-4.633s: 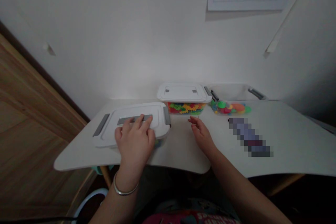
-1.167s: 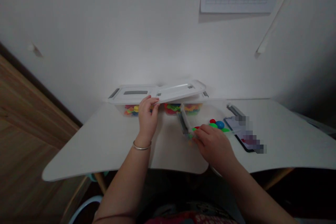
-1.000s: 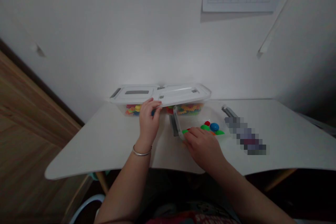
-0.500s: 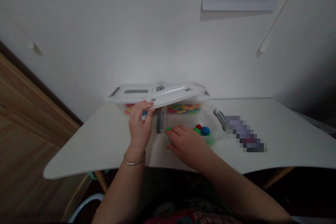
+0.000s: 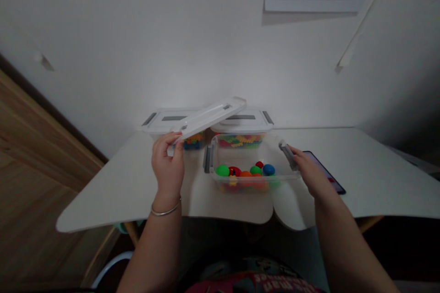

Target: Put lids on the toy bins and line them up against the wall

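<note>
White plastic lid (image 5: pixel 210 117), pinched at its near end between fingers and thumb of the left hand (image 5: pixel 167 160); long axis slanting away to the right, far end pointing upward, before the wall (image 5: pixel 220 46). Right hand (image 5: pixel 305 165) with fingers touching a grey clip (image 5: pixel 288 154) at the right end of the open clear box (image 5: pixel 245 153); not possible to tell if closed around it. Clear box between both hands, lengthwise from left to right, with smooth, rounded pieces (image 5: pixel 255 170) inside. Just beside the right hand, a flat phone (image 5: pixel 332 179). Behind, two lidded boxes (image 5: pixel 247 124), side by side on the smooth white table (image 5: pixel 371 169).
</note>
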Demonstrator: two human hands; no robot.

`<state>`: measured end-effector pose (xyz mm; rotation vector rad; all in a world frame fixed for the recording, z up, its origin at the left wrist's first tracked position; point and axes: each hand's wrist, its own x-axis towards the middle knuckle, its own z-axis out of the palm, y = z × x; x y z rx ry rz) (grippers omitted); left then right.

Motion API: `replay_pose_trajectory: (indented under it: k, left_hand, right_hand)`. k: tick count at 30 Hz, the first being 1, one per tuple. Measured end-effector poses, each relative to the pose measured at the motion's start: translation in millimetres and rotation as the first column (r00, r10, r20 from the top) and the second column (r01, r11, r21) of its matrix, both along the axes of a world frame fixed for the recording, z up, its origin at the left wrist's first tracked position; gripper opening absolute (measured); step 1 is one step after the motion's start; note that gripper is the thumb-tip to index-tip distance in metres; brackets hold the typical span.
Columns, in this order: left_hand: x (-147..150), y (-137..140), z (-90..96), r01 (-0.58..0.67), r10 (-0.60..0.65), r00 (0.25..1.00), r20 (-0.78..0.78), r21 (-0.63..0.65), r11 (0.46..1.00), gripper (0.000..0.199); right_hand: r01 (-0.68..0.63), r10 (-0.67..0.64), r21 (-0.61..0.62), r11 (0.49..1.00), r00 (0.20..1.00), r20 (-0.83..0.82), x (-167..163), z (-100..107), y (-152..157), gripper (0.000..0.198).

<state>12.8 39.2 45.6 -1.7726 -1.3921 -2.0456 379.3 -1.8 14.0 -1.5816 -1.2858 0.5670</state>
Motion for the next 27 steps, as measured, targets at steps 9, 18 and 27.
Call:
replay_pose_trajectory:
  k: [9,18,27]
  left_hand:
    - [4,-7,11.5,-0.058,0.051,0.992,0.113,0.065,0.996,0.017]
    - [7,-8,26.4,-0.113,0.078,0.968,0.239,0.134,0.985,0.024]
    - [1,-1,38.1,-0.032,-0.023,0.958,0.287,0.186,0.982,0.027]
  right_hand:
    - [-0.060,0.054,0.005,0.998,0.848,-0.527,-14,-13,2,0.042]
    - [-0.197,0.188,0.002,0.980,0.930,-0.316,-39,-8,-1,0.050]
    - [-0.054,0.083,0.191,0.980,0.986,-0.146,-49,-11,6,0.052]
